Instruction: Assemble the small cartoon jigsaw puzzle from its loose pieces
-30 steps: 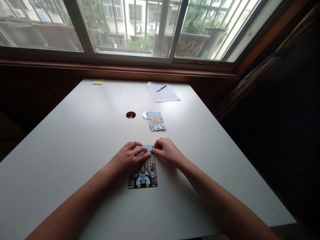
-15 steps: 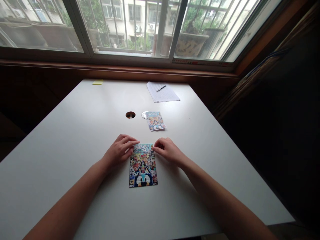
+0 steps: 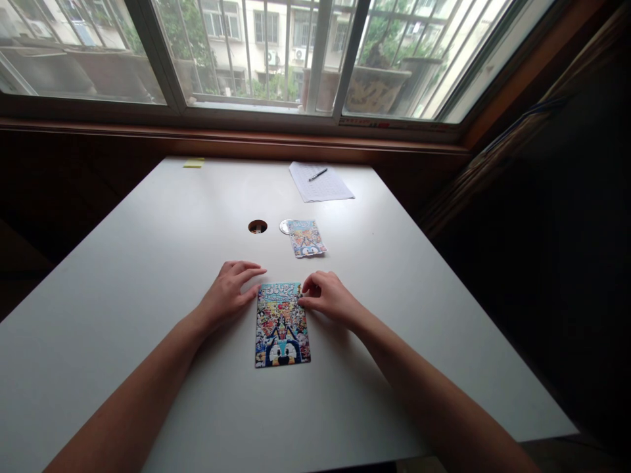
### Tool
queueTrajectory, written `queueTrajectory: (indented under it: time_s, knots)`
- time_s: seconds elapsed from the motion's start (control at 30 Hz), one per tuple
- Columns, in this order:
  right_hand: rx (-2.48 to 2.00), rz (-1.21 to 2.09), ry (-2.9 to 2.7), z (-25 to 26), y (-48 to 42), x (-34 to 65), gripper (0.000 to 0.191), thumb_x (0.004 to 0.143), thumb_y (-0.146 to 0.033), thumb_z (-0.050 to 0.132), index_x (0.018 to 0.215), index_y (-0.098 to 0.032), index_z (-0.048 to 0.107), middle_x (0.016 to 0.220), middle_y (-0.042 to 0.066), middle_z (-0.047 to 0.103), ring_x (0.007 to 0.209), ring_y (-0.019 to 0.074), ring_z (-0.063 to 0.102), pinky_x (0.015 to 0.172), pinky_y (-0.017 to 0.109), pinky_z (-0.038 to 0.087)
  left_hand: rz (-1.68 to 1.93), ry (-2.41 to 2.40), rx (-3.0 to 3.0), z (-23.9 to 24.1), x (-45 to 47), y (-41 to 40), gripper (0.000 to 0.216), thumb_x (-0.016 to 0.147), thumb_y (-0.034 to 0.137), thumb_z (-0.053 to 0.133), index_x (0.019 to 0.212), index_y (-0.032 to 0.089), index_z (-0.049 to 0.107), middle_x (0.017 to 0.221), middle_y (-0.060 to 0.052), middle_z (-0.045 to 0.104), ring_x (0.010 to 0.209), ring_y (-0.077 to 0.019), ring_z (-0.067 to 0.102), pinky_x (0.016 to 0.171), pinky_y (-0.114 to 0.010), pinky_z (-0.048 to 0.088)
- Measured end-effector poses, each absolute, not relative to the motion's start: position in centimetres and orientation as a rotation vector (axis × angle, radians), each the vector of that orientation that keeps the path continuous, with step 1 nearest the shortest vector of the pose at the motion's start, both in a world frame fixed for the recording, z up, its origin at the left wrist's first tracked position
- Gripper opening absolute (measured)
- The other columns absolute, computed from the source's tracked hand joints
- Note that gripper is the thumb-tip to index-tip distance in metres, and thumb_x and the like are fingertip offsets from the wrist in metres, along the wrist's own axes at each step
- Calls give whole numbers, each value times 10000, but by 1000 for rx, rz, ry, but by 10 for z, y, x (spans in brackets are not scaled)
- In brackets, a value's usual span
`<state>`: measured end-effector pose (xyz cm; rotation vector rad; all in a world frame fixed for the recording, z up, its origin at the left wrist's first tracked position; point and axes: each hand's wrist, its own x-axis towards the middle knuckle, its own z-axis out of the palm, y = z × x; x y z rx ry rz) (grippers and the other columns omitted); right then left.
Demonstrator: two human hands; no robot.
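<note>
A colourful jigsaw puzzle [image 3: 282, 325] lies flat on the white table [image 3: 236, 407], its pieces joined into one upright rectangle with a blue cartoon dog's head at the bottom. Beside its upper left corner is my left hand [image 3: 231, 289], open, fingers stretched out above the table and the thumb tip at the puzzle's edge. My right hand [image 3: 328, 295] is at the upper right edge, thumb and forefinger bent together in a pinch on the border. Beyond the puzzle lies a small paper picture [image 3: 307, 238] with the same design.
The paper picture partly covers a round silvery disc [image 3: 284, 226]. Left of it is a round hole [image 3: 257, 226] in the tabletop. Farther back lie printed sheets [image 3: 323, 187] with a pen [image 3: 318, 175] on top, and a yellow sticky note [image 3: 194, 163]. A window [image 3: 256, 59] closes off the far side.
My left hand has drawn back left from the puzzle's top edge, its fingers spreading. My right fingertips have slid slightly down the right edge. The puzzle has barely moved.
</note>
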<state>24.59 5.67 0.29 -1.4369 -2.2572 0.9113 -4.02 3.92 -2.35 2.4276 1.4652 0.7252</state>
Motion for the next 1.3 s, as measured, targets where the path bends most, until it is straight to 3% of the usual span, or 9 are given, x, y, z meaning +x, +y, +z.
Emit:
queueTrajectory:
  time_s: [0.17,0.3,0.6,0.87,1.1,1.3]
  knots:
    - [-1354,926,-2291,4,56,249,183,809,-343,756,890,-208,664,888,33,624,933,221,515,817,330,395,680,1472,2449,-23,-39,38,347,954,356,563,1292,294,615,1287,-50,592,1210,-266,452,1053,-466,407]
    - [-1373,934,-2324,7,53,249,324,732,-413,822,929,-221,650,939,37,603,961,237,487,819,333,401,667,1480,2476,-24,-39,39,347,946,356,578,1287,303,615,1297,-44,580,1214,-268,442,1055,-466,405]
    - [-1466,920,-2358,9,52,243,357,699,-405,839,927,-228,630,967,46,587,976,256,468,804,343,391,669,1497,2492,-26,-36,38,342,927,325,595,1267,301,626,1285,-48,576,1191,-270,441,1056,-473,404]
    - [-1416,864,-2380,5,49,247,336,728,-399,819,930,-231,610,970,33,590,965,237,477,826,343,396,672,1496,2502,-26,-36,39,330,932,320,581,1257,291,630,1287,-51,575,1188,-274,436,1051,-475,403]
    - [-1293,1115,-2240,3,52,268,225,923,-406,598,998,-194,609,974,56,602,893,199,530,766,325,454,689,1505,2518,-27,-35,39,320,947,324,566,1257,276,629,1284,-58,578,1202,-272,444,1052,-475,411]
    - [-1267,1039,-2319,8,40,274,268,861,-408,695,1038,-230,601,1052,58,595,1030,233,512,877,356,456,742,1550,2486,-28,-36,39,295,951,312,548,1222,254,647,1254,-74,586,1165,-274,462,1028,-488,434]
